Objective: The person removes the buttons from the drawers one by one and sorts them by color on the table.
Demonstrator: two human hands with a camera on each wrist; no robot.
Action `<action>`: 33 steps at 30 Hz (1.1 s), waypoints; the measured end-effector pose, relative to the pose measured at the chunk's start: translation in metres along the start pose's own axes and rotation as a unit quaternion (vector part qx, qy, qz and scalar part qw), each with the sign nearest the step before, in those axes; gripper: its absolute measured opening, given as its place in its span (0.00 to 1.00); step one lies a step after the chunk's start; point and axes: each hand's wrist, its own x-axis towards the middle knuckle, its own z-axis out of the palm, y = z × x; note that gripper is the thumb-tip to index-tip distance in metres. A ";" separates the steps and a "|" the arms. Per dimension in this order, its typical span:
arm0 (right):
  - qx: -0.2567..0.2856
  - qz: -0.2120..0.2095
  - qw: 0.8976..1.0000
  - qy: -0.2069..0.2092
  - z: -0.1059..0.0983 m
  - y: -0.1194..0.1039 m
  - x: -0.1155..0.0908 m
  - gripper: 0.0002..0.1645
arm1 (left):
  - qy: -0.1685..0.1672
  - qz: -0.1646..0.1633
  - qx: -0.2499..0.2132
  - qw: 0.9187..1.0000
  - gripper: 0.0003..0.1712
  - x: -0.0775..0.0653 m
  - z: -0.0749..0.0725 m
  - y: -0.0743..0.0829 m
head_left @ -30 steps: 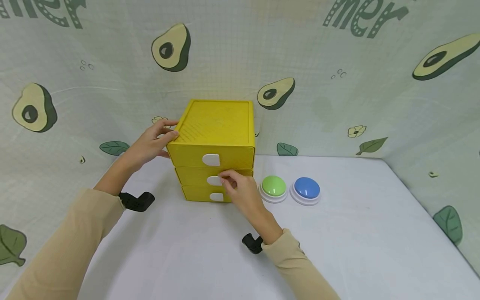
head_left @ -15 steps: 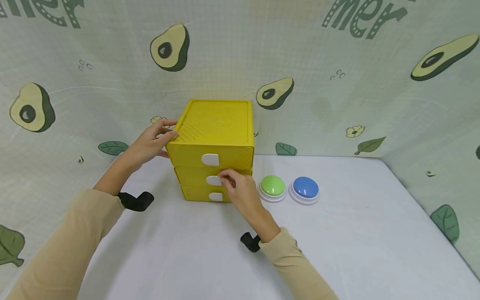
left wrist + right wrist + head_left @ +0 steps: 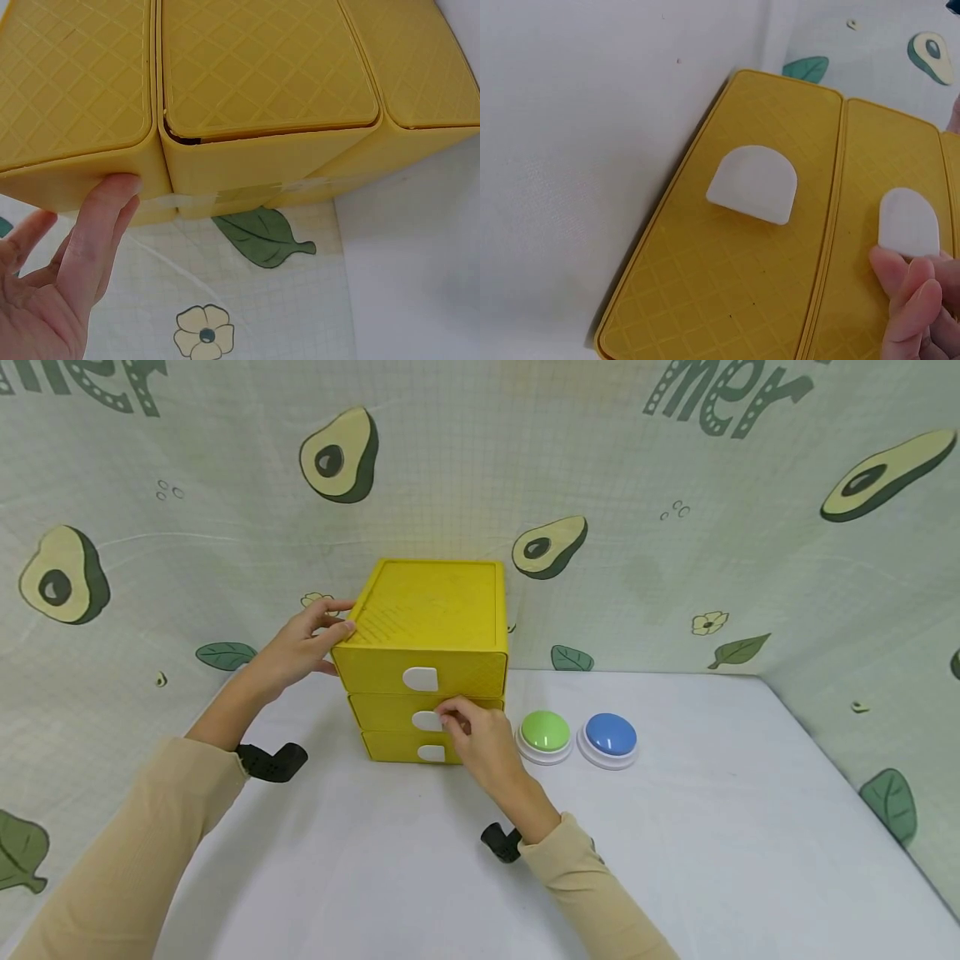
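A yellow three-drawer cabinet [image 3: 442, 602] stands on the table, each drawer front bearing a white rounded handle. My left hand [image 3: 296, 647] steadies the cabinet's left side, thumb near the top edge; in the left wrist view its fingers [image 3: 90, 232] are fairly straight against the yellow wall. With thumb and fingertips, my right hand [image 3: 487, 747] pinches the middle drawer's handle [image 3: 909, 223]. The bottom handle [image 3: 754, 184] is untouched. A narrow dark gap shows at one corner of the middle drawer front [image 3: 262, 67] in the left wrist view.
Right of the cabinet sit a green push button [image 3: 546, 732] and a blue push button [image 3: 611, 735], both on white bases. Behind the white table [image 3: 720, 827] hangs a cloth [image 3: 450, 468] printed with avocados and leaves.
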 end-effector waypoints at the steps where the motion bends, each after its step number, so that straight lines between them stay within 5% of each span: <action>1: 0.000 0.000 1.000 -0.001 0.000 0.000 0.000 0.04 | 0.000 0.000 0.000 1.000 0.33 0.000 0.000 0.000; 33: -0.014 0.004 1.000 -0.021 0.000 -0.002 -0.006 0.05 | 0.010 0.002 0.006 1.000 0.31 0.000 0.000 -0.004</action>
